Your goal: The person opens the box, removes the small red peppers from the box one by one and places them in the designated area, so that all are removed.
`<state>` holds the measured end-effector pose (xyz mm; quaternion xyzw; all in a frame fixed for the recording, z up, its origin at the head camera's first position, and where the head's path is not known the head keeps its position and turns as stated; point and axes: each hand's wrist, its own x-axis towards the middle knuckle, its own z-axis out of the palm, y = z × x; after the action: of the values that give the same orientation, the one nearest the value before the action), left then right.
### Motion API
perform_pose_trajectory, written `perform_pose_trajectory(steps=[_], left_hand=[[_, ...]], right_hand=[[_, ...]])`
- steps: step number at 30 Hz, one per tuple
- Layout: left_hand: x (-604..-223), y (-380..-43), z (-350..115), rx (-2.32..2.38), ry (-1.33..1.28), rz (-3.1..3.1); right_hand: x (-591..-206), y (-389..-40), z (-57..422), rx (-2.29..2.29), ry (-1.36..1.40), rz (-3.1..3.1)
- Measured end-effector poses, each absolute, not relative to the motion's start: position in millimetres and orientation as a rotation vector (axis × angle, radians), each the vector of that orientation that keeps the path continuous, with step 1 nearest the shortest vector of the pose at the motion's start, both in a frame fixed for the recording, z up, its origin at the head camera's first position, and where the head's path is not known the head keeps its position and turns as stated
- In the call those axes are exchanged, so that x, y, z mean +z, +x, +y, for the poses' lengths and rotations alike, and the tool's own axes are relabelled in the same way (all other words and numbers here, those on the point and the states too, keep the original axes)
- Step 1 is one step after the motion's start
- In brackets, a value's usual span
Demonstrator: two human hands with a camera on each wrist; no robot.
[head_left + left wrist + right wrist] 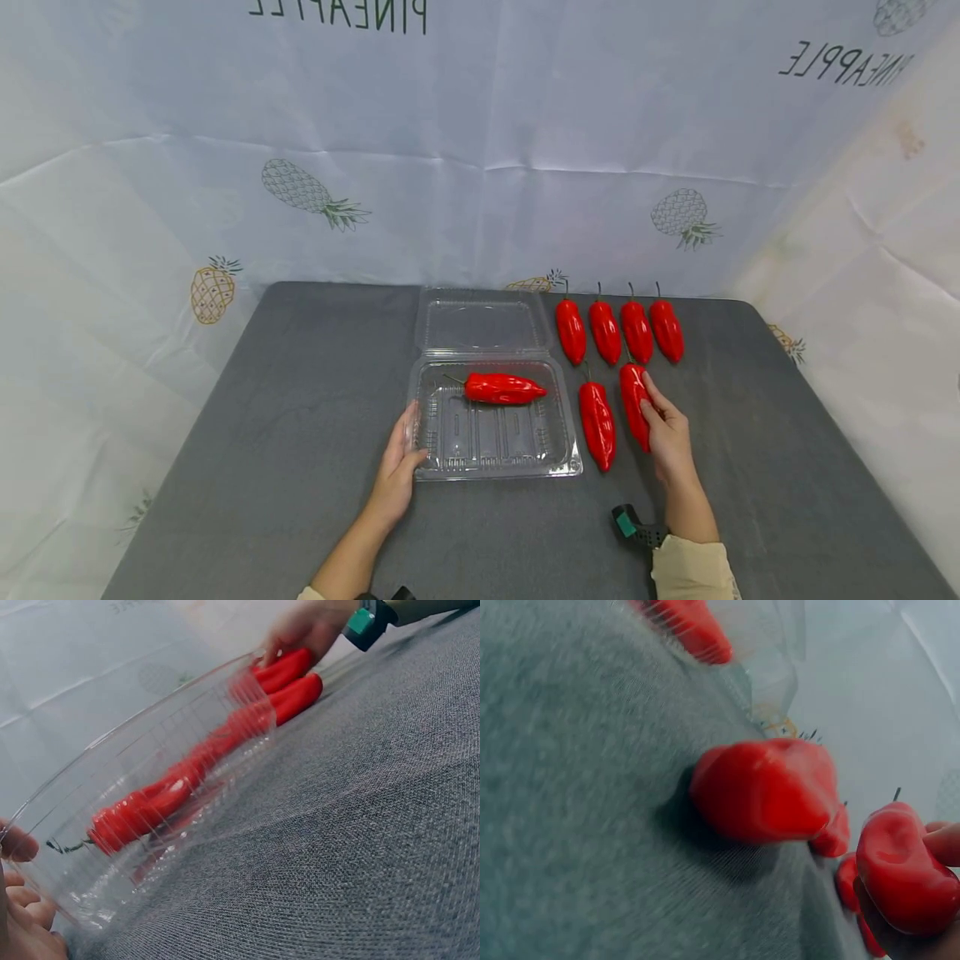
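Observation:
A clear plastic clamshell box (480,442) lies with its lid (483,325) folded back behind it. One red pepper (501,388) rests crosswise in the base, stem to the left. My left hand (393,477) grips the box's left wall, thumb near the front corner; in the left wrist view the thumb (16,844) is at the rim. Between the thumb and fingers of my right hand (670,437) is another red pepper (634,404), shown close up in the right wrist view. Just left of it a loose pepper (597,425) lies on the table, right of the box.
Several red peppers (603,332) stand in a row at the back right of the grey table (322,400), stems pointing away. A white pineapple-print cloth (480,125) hangs behind the table. A dark wrist camera (633,525) sits by the right sleeve.

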<state>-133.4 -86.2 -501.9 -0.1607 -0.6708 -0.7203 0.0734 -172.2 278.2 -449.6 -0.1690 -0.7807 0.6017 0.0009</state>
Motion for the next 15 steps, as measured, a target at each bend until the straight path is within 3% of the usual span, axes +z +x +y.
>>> perform_pose_trajectory(steps=[15], left_hand=[[-503.0,-134.4,-85.8,-2.166,-0.504,-1.991]], right_hand=[[-465.6,-167.4,279.1,1.728,-0.565,-2.612]])
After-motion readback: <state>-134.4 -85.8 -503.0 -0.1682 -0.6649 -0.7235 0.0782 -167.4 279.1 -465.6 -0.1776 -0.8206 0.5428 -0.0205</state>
